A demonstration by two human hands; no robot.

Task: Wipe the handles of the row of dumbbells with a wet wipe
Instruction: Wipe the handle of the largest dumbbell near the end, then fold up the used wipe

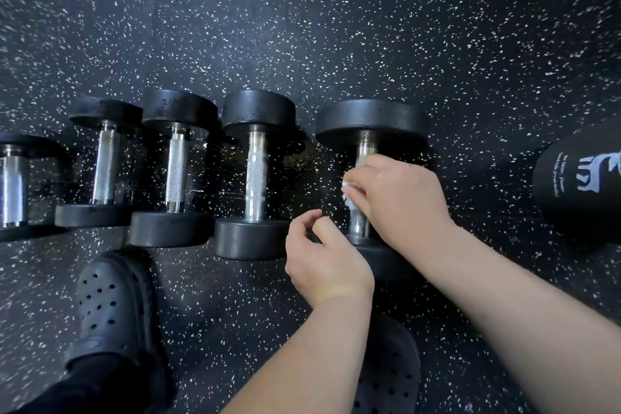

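A: Forearms (504,309) fill the lower right of the frame, with a black clog (111,302) at lower left. What are the hands doing?

B: The right hand (400,198), centre right, pinches a white wipe (347,193) against the steel handle (359,225) of the end dumbbell (369,121). The left hand (326,259) sits just below it, fingers curled, with nothing visible in them.

A: And the rest of the row?

B: Four more dumbbells (255,175) lie side by side on the speckled floor (336,27), running to the left edge.

A: What could go wrong?

B: The wipe is bunched small, so it may cover only one face of the handle and leave the underside unwiped. A hard push could also roll the dumbbell toward its neighbour and catch the left fingers between the heads.
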